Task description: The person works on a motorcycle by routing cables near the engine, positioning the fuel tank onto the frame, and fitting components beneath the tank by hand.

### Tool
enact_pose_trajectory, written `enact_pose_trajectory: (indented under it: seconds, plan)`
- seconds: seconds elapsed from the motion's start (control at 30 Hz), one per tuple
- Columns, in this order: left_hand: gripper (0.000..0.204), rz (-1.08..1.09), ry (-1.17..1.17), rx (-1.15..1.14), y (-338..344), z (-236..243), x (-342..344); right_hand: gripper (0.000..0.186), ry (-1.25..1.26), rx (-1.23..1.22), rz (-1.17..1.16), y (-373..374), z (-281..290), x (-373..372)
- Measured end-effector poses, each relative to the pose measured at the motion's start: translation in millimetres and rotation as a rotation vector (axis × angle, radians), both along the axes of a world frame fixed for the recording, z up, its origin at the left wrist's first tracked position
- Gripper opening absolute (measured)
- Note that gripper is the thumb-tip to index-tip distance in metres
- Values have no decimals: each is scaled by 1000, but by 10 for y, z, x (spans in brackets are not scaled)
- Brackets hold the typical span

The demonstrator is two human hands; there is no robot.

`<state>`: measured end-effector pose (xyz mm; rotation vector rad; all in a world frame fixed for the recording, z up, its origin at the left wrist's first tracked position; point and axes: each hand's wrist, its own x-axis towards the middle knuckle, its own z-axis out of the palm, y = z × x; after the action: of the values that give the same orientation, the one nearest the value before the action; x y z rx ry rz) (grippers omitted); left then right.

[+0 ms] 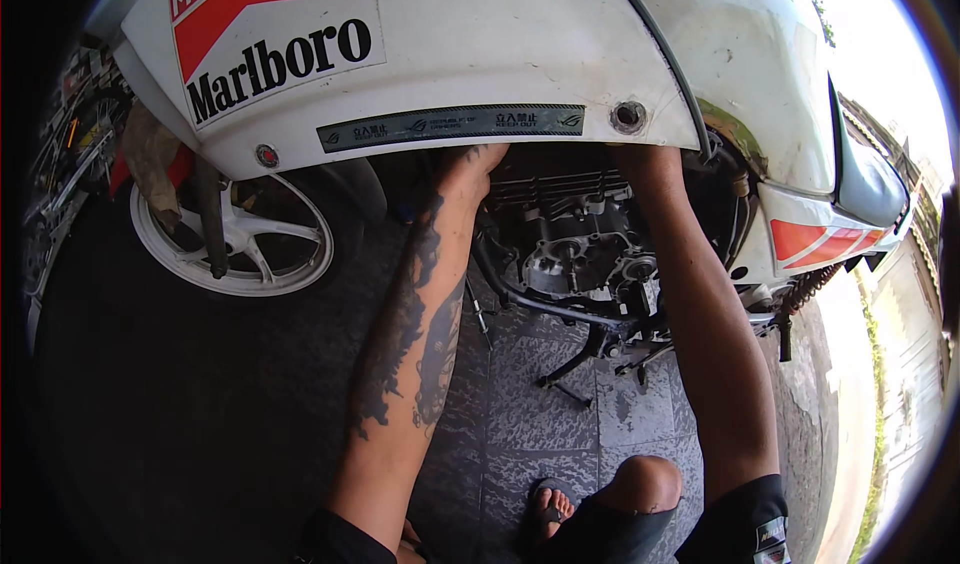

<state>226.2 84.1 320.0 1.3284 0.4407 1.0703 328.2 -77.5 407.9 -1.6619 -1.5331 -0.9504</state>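
Observation:
A white fairing panel [480,54] with a large red-and-white sticker and a dark strip along its lower edge spans the upper view. My left hand [476,166], at the end of my tattooed forearm, reaches under that edge left of center; its fingers are hidden behind the panel. My right hand [648,164] reaches under the same edge farther right, fingers also out of sight. Between my forearms the motorcycle's bare engine [565,254] and black frame tubes [520,299] are exposed below the panel.
A white front wheel [250,264] stands at left, with another bike [85,124] beyond it. The striped rear bodywork [820,239] and a stand [575,364] are at right and below. My knee [645,484] and sandaled foot [550,509] rest over the paved floor [535,429].

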Motion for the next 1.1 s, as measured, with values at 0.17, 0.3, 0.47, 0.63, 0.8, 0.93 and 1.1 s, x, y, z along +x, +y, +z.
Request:
enact_pose_trajectory:
  seconds: [0.17,0.3,0.47,0.63,0.8,0.93,1.1]
  plan:
    - [51,-104,-51,-32,281,-115,95,29,-2,25,22,33,-35,3]
    - [50,-95,-52,-55,362,-166,78,30,83,46,-123,92,-142,55]
    - [50,-86,-57,-69,411,-248,-46,26,46,-16,-201,54,-66,-66]
    - [50,-97,-69,-80,388,-325,-35,22,116,84,-84,42,-103,3]
    - [49,-103,-79,-89,402,-422,-30,24,75,12,-182,22,-105,43]
    - [49,-108,-79,-93,371,-448,-23,25,14,-23,-247,33,-100,75]
    - [49,-108,-73,-92,317,-433,-2,15,-7,49,-114,13,-112,91]
